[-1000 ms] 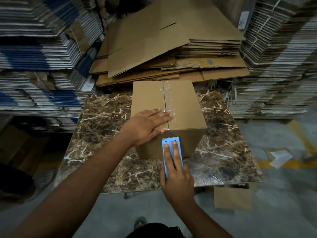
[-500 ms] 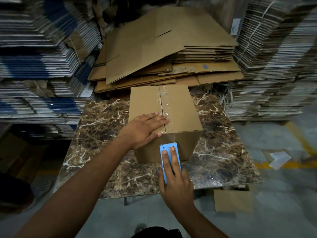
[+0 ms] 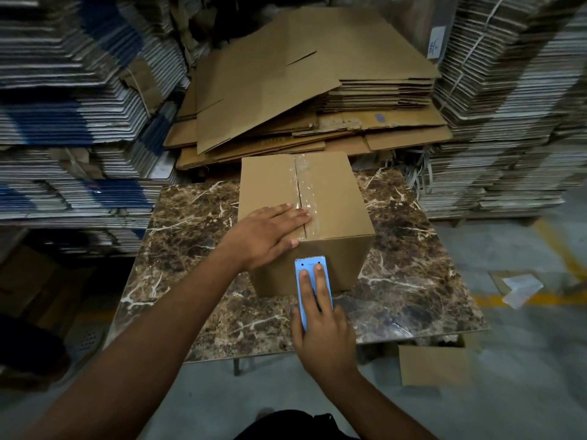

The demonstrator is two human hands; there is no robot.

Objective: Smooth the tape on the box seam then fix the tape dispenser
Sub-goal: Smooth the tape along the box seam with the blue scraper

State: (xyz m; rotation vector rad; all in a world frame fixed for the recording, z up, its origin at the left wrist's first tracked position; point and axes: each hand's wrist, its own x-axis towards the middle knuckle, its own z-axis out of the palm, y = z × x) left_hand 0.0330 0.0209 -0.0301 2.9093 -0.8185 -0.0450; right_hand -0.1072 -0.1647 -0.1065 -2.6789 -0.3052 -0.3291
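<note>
box mid-table | hands: left hand flat near edge

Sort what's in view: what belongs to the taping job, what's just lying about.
Job: box, tape, blue dispenser, left hand, right hand.
Lying about: flat cardboard, bundled stacks, floor scraps.
</note>
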